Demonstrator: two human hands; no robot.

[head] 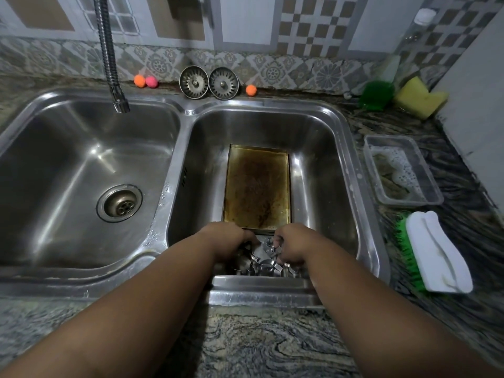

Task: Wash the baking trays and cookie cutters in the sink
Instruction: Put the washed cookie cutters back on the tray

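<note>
While the left basin of the stainless steel double sink (68,159) shows its round drain, and the flexible ribbed metal faucet (111,58) hangs over it with no water visibly running, the work sits in the right basin. The left hand (231,240) dips into the near end of that basin, fingers bent down out of sight among the metal, so I cannot tell whether it grips anything. Just beyond it the browned, stained rectangular baking tray (256,186) lies flat on the basin floor, and the heap of shiny metal cookie cutters (266,264) sits against its near edge. The right hand (291,245) has its fingers curled round one cutter at the top of the heap. The step looks like gathering the cutters. It is best done by lifting a few at a time, fingers clear of the sharp edges, then carrying them under the faucet. On the counter to the right wait the clear plastic tub of soapy water (403,197) and the white scrubbing brush with green bristles (436,252)
</note>
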